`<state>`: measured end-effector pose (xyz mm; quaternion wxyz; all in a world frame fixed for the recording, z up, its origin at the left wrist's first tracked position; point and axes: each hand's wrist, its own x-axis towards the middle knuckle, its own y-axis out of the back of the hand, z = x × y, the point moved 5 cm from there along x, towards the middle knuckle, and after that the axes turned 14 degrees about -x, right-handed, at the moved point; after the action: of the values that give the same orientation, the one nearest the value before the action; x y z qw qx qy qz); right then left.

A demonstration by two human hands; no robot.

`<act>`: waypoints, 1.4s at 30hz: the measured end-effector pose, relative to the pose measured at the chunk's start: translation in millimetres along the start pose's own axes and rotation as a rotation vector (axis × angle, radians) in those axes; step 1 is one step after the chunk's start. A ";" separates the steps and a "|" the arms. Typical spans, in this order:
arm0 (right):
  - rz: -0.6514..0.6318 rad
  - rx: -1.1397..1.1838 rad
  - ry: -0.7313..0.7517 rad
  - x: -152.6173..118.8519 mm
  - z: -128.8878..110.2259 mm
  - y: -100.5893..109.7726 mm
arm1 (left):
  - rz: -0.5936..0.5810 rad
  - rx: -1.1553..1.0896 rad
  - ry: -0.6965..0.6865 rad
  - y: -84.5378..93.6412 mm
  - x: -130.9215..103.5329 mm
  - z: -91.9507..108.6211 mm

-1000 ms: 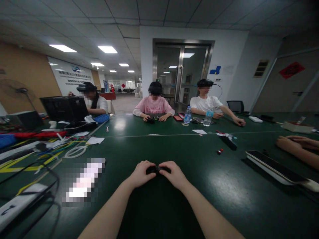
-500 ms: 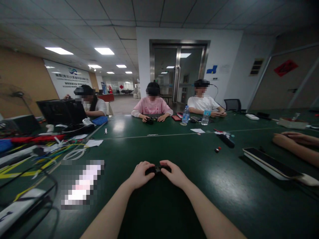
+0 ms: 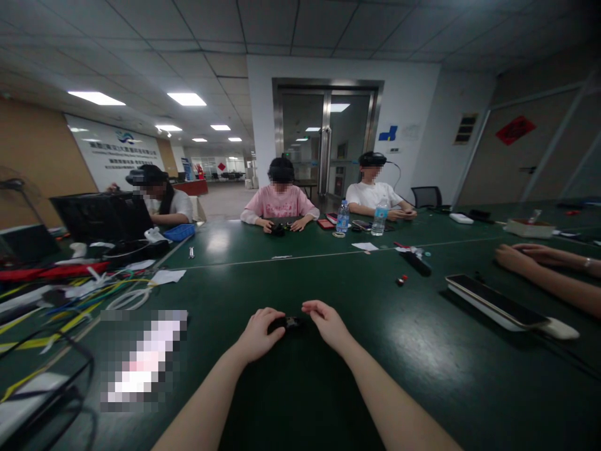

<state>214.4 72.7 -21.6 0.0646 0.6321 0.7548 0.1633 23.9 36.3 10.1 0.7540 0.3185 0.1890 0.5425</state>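
A small black object (image 3: 293, 322) lies low over the green table (image 3: 300, 282) in front of me; its kind is too dark to make out. My left hand (image 3: 259, 335) is closed around its left end, thumb at the near side and fingers over the far side. To the right of it, my right hand (image 3: 332, 327) is apart from the object, with thumb and fingers extended and nothing between them. The left part of the black object is hidden by my left fingers.
A blurred-out bright flat rectangle (image 3: 150, 357) lies left of my arms, near tangled cables (image 3: 84, 294). On the right are a dark-screened device (image 3: 498, 300) and another person's hands (image 3: 521, 258). Bottles (image 3: 379, 220) and several seated people are across the table.
My right hand has let go of the black object's right end and its fingers have lifted off. My left hand still holds the other end. The camera view has turned slightly right.
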 end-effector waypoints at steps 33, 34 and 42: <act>-0.021 -0.115 0.041 -2.1 -1.9 -2.1 | 0.000 -0.016 -0.021 1.3 0.2 -1.9; -0.024 -0.120 0.040 -2.0 -2.0 -2.4 | -0.002 -0.020 -0.024 1.4 0.1 -1.9; -0.038 -0.263 0.049 -3.5 -7.7 -2.9 | 0.005 0.009 -0.049 0.5 0.9 -1.1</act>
<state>210.0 67.7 -15.7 0.1318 0.5996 0.7399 0.2751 23.2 37.5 9.7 0.7556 0.3355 0.1719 0.5356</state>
